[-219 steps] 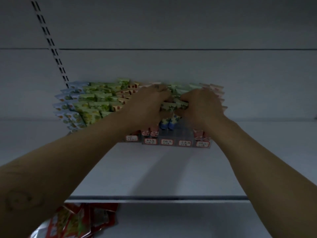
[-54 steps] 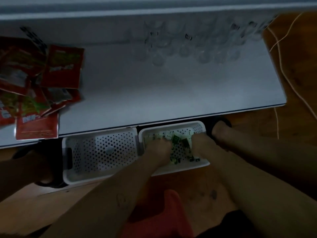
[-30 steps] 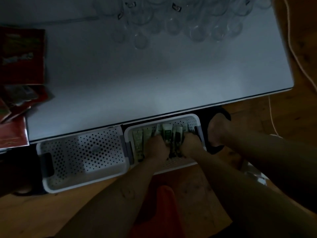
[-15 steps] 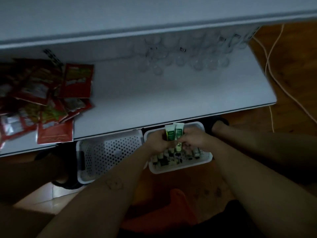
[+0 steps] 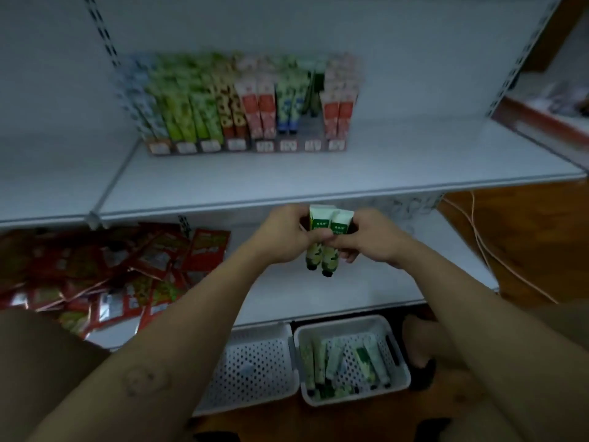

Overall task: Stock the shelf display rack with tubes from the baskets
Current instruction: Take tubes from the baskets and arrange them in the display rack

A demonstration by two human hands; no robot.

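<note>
The person holds a small bunch of green tubes (image 5: 324,240) between both hands, in front of the edge of the upper shelf (image 5: 382,167) and above the lower shelf (image 5: 318,301). The left hand (image 5: 283,239) has its fingers curled round the left side of the bunch, and the right hand (image 5: 371,239) pinches the right side, so the two hands nearly meet around it. The tubes stand upright, flat crimped ends up and dark caps down; two show in front, and how many lie behind cannot be told.

On the upper shelf sits the display rack (image 5: 245,145), its lanes filled with standing tubes (image 5: 255,100) in blue, green, brown, red and pink, with price labels along its front.

On the wooden floor (image 5: 526,234) below, two white perforated baskets stand side by side, touching. The right basket (image 5: 350,402) holds loose tubes (image 5: 318,358) lying flat; the left basket (image 5: 255,330) is beside it.

Red packets (image 5: 111,275) lie heaped on the left of the lower shelf. A cable (image 5: 477,237) trails over the floor at the right
</note>
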